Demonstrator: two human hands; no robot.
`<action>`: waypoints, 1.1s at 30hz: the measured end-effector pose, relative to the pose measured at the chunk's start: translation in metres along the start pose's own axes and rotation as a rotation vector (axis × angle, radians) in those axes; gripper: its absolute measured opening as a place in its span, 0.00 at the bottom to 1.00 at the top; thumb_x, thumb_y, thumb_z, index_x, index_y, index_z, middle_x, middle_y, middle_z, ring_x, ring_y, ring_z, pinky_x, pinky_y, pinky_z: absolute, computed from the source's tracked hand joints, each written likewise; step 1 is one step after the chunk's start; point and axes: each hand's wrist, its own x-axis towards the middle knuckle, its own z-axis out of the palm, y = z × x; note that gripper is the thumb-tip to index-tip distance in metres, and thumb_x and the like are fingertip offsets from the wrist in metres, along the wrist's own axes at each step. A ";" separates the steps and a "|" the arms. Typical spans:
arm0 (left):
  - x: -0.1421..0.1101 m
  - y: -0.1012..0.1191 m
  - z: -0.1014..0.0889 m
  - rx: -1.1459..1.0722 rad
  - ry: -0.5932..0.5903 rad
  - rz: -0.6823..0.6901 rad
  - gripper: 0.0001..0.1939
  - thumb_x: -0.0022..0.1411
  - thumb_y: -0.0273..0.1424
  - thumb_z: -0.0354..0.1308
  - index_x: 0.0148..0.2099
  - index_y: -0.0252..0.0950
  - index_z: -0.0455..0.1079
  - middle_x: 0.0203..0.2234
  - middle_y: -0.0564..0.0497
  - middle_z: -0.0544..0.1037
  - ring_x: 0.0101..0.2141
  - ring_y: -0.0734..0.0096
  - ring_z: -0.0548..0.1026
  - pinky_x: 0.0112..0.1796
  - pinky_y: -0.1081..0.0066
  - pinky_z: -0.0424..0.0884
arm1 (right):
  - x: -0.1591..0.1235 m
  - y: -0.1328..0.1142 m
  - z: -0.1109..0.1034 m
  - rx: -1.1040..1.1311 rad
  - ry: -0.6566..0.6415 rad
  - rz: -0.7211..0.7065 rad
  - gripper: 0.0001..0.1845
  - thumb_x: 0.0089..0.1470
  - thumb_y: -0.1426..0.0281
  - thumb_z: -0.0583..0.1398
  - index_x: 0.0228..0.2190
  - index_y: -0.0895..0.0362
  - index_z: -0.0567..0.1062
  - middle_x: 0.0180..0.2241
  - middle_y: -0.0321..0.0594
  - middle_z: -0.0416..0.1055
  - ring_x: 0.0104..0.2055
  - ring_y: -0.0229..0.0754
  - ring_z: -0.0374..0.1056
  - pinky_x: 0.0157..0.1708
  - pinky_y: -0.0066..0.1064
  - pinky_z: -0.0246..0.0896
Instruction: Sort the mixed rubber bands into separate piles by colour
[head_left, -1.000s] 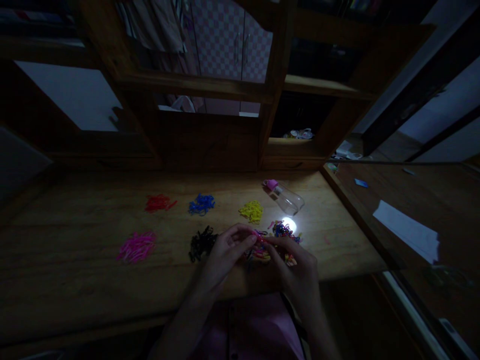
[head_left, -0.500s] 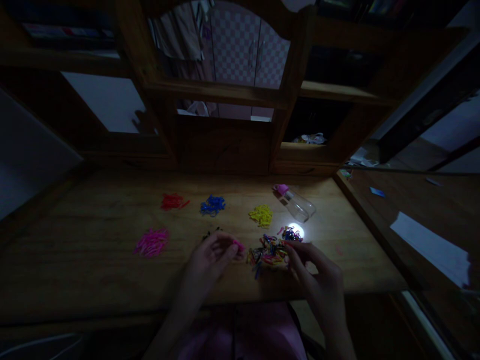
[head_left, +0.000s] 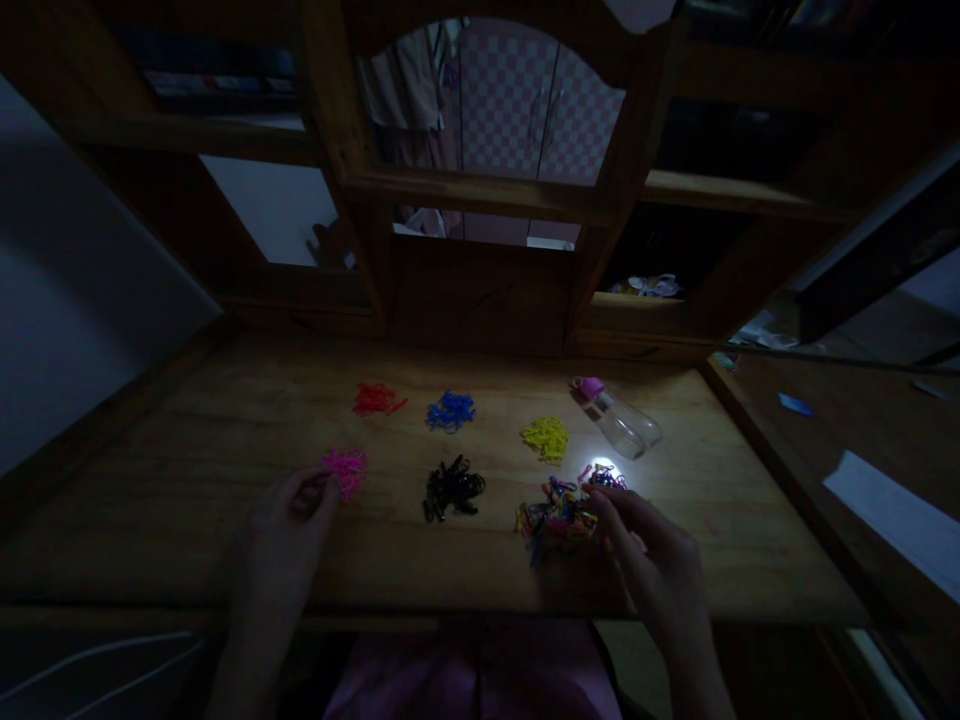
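My left hand has its fingers pinched together at the near edge of a pile of pink rubber bands. What lies between those fingertips is hidden. My right hand pinches at the right side of a mixed-colour heap of rubber bands, and a small reddish band shows faintly at its fingertips. Between the hands lies a pile of black bands. Farther back are separate piles of red bands, blue bands and yellow bands. The dim light blurs single pieces.
A clear bottle with a pink cap lies on its side behind the mixed heap. A bright light spot falls on the wooden desk near it. Shelves rise at the back. White paper lies on the surface at right.
My left hand has moved left from beside the mixed heap to the pink pile, uncovering the black pile. My right hand stays at the mixed heap. The view has shifted slightly left.
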 end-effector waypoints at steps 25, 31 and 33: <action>-0.044 0.041 0.002 -0.101 0.263 0.285 0.08 0.64 0.36 0.57 0.41 0.38 0.72 0.35 0.49 0.76 0.36 0.65 0.75 0.43 0.67 0.70 | 0.099 -0.110 0.083 -0.350 -0.449 -0.670 0.08 0.59 0.71 0.58 0.34 0.55 0.79 0.31 0.39 0.78 0.32 0.40 0.71 0.32 0.30 0.57; -0.081 0.085 0.023 -0.207 0.021 0.792 0.15 0.65 0.23 0.52 0.49 0.42 0.74 0.34 0.49 0.80 0.36 0.65 0.77 0.41 0.69 0.71 | 0.133 -0.119 0.222 -0.517 -0.704 -0.755 0.09 0.58 0.70 0.58 0.39 0.56 0.77 0.39 0.43 0.77 0.40 0.43 0.70 0.33 0.28 0.53; -0.086 0.084 0.029 -0.193 0.011 0.857 0.17 0.64 0.21 0.52 0.50 0.42 0.74 0.35 0.49 0.80 0.36 0.64 0.77 0.40 0.68 0.72 | 0.141 -0.117 0.238 -0.510 -0.712 -0.753 0.10 0.58 0.68 0.58 0.40 0.56 0.77 0.41 0.44 0.77 0.41 0.43 0.69 0.33 0.27 0.53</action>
